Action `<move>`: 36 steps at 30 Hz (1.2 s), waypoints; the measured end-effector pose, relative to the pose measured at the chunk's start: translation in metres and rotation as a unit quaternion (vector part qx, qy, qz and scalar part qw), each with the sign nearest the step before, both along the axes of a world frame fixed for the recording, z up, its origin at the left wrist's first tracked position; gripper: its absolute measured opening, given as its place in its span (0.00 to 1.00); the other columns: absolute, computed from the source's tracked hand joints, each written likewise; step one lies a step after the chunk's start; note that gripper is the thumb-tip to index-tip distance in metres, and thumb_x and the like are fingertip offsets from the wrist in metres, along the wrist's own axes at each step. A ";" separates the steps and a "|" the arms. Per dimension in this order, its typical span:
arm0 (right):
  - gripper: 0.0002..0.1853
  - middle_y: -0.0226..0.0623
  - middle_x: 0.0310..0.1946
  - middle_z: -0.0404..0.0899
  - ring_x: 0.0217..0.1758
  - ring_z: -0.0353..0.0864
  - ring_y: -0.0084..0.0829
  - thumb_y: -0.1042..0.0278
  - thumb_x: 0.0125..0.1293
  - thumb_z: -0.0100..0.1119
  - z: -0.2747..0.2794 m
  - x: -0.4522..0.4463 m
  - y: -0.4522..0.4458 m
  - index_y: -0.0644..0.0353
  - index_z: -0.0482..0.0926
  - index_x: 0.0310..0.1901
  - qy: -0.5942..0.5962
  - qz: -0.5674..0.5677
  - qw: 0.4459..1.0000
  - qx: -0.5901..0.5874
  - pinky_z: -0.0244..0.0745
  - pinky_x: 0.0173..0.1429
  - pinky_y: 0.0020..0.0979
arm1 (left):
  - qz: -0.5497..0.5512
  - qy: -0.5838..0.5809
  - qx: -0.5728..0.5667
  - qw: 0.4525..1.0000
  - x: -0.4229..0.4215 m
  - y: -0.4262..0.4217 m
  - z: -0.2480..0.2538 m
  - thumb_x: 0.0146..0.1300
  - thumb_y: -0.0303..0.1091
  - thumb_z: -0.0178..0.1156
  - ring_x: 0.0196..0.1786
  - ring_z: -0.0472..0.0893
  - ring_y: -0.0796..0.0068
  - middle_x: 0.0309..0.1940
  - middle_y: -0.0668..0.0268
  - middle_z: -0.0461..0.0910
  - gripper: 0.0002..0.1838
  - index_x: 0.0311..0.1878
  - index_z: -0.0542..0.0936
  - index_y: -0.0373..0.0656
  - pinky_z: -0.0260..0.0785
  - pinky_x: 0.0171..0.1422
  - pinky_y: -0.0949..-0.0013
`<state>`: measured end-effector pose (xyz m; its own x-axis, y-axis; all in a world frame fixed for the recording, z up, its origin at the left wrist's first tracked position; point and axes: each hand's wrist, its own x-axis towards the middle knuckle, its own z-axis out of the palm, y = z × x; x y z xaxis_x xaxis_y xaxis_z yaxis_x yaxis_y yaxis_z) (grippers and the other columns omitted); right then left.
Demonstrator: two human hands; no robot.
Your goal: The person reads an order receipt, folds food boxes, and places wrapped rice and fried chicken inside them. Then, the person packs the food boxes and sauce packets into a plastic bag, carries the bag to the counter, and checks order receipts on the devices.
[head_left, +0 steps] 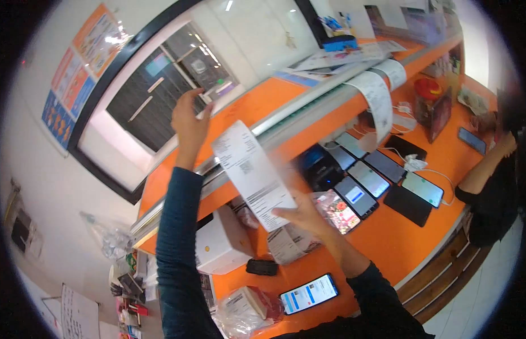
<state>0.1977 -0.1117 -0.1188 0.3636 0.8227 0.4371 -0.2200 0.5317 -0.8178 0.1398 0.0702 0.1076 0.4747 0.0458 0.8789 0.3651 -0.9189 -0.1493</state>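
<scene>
My left hand [189, 121] is raised over the orange upper shelf [235, 107], its fingers apart and nothing in them. In my right hand [305, 216] is a long white printed receipt [254, 175], pinched at its lower end. The paper has text and a square code, and slants up toward the shelf's metal edge. Below it are a white box [222, 242], a crumpled printed paper [291, 243] and a small black object [262, 266]. A lit phone [309, 294] lies on the orange desk near my right forearm.
Several phones [369, 179] lie beside a black device [319, 168]. A paper strip [376, 104] hangs over the shelf edge. A plastic-wrapped box [243, 308] stands in front. Another person's arm [489, 164] rests at the desk's right edge.
</scene>
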 end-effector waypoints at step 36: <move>0.15 0.39 0.42 0.67 0.46 0.64 0.24 0.67 0.68 0.33 0.084 -0.120 -0.093 0.68 0.62 0.50 -0.145 -0.348 0.920 0.109 0.58 0.51 0.26 | -0.062 0.082 -0.031 0.994 -0.087 -0.056 -0.095 0.43 0.28 0.63 0.44 0.71 0.54 0.50 0.51 0.64 0.24 0.47 0.69 0.35 0.65 0.48 0.62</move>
